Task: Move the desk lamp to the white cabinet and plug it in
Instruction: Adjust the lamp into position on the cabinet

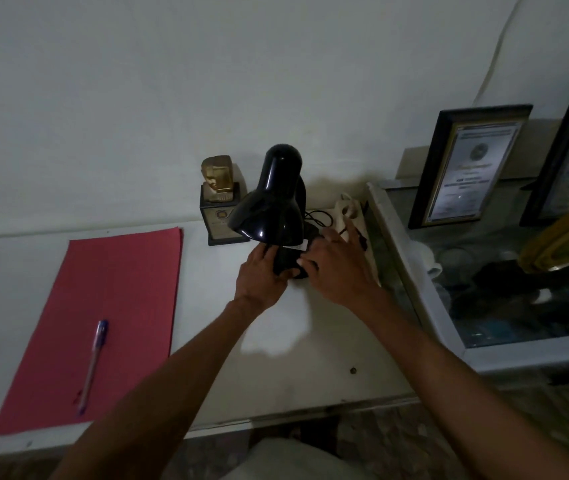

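Your left hand (259,275) and right hand (335,268) seem to clasp the black desk lamp (269,206) base on the white worktop (293,341), beside the power strip (352,216).

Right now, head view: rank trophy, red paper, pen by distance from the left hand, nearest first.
From the left hand, at the lamp base:
1. Trophy, just up-left, by the wall.
2. Red paper, farther left, flat on the surface.
3. Pen, lying on the paper's near part.

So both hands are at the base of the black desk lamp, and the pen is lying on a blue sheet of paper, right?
Not quite: in the head view the pen lies on a red sheet of paper, not blue. Both hands, left hand and right hand, are at the black desk lamp base.
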Demonstrator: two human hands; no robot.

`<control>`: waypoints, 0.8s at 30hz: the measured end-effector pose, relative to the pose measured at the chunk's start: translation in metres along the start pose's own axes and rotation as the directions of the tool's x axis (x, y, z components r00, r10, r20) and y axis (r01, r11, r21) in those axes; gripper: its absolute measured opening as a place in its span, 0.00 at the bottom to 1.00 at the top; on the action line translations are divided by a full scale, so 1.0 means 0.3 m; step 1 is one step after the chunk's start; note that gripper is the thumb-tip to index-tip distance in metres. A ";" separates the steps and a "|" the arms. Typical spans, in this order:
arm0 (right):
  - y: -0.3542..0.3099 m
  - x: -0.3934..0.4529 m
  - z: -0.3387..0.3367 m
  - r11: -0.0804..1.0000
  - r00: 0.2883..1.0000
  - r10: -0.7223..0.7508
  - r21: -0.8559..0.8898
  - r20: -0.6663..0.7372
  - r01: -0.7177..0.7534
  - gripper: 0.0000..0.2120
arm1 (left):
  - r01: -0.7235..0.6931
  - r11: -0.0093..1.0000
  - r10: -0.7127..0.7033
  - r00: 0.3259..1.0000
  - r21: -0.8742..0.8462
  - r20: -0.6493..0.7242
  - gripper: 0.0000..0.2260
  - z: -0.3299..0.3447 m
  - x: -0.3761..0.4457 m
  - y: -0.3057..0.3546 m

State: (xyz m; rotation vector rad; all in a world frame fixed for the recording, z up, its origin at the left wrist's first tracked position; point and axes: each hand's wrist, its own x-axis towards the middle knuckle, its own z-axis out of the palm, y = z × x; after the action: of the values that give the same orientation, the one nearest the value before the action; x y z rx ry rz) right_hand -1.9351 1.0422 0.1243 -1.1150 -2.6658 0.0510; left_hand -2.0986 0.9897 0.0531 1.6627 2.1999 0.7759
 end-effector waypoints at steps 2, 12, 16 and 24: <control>0.013 -0.031 0.020 0.981 0.992 0.007 -0.191 0.129 0.018 0.08 | 0.010 1.000 -0.010 1.000 0.001 -0.006 0.27 0.004 0.003 -0.009; 0.032 -0.128 0.063 0.945 0.993 0.043 -0.326 0.114 -0.003 0.08 | 0.071 0.995 -0.066 0.995 -0.075 0.073 0.37 0.018 -0.046 -0.030; -0.047 -0.118 0.118 0.983 0.989 -0.113 -0.132 0.096 0.126 0.21 | 0.106 0.979 -0.113 0.993 0.172 0.032 0.33 0.053 -0.171 -0.044; -0.115 -0.066 0.235 0.996 0.993 0.085 0.022 0.077 -0.087 0.32 | 0.138 0.934 -0.148 0.989 0.330 0.004 0.28 0.087 -0.267 -0.067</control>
State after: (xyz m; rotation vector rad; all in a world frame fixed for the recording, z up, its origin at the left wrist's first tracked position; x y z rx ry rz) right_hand -1.9630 1.0084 0.0563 -1.2438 -2.6738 0.1457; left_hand -2.0771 0.9163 0.0125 1.6148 2.5045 0.3565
